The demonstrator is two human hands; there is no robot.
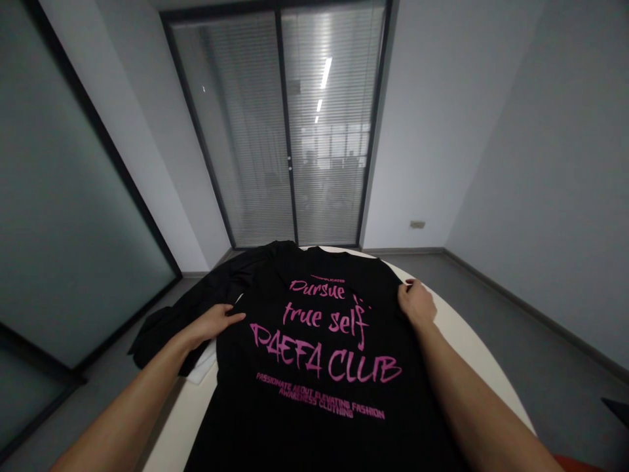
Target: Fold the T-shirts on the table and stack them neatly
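Observation:
A black T-shirt (pixel 314 357) lies spread over a pale table, its pink lettering face up and its neckline toward the far edge. At its left edge, my left hand (pixel 213 323) is closed on the cloth by the sleeve, with the thumb over the fabric; the other fingertips are partly hidden. My right hand (pixel 417 303) pinches the shirt's right edge near the other sleeve, fingers curled. The lower part of the shirt runs out of view at the bottom.
Another dark garment (pixel 189 308) is heaped at the table's left, hanging past its edge, with a white piece (pixel 202 367) under it. The round table (pixel 472 357) curves away on the right. Beyond stand a glass door with blinds (pixel 329 164) and grey walls.

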